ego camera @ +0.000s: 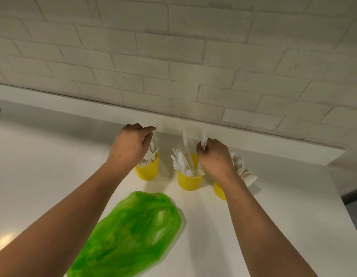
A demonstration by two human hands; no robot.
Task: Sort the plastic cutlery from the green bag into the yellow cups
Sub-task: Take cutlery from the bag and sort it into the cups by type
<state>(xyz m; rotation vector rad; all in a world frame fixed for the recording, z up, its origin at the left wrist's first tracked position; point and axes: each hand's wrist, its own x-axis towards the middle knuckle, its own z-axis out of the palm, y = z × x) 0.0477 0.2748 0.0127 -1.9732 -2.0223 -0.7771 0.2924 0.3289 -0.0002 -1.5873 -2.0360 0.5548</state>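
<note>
Two bare hands work above a row of three yellow plastic cups on a white bench: the right hand (pixel 214 154) is clenched around the lower end of a thin white plastic utensil (pixel 204 136), apparently a knife, though its blurred tip makes that uncertain, and holds it nearly upright, long axis pointing up toward the whitewashed brick wall (pixel 173 47). Just left of and below that fist stands the middle yellow cup (pixel 188 181), bristling with white knives and forks, and it is the nearest mouth to the held piece; the right-hand yellow cup (pixel 220 191), packed with white spoons, lies partly hidden under the same wrist. The left hand (pixel 131 145) hovers over the left yellow cup (pixel 147 170), fingers pinched together above the white forks standing in it; whether it grips one or has just let go cannot be told. Nearer the person, between the two forearms, the crumpled translucent green plastic bag (pixel 131 234) lies flat on the bench, its long axis running from lower left toward the cups, with pale shapes inside suggesting some cutlery remains. Judging by the full cups, sorting is well advanced; the coming move seems to be a short drop of the upright piece, handle first, into the middle cup.
</note>
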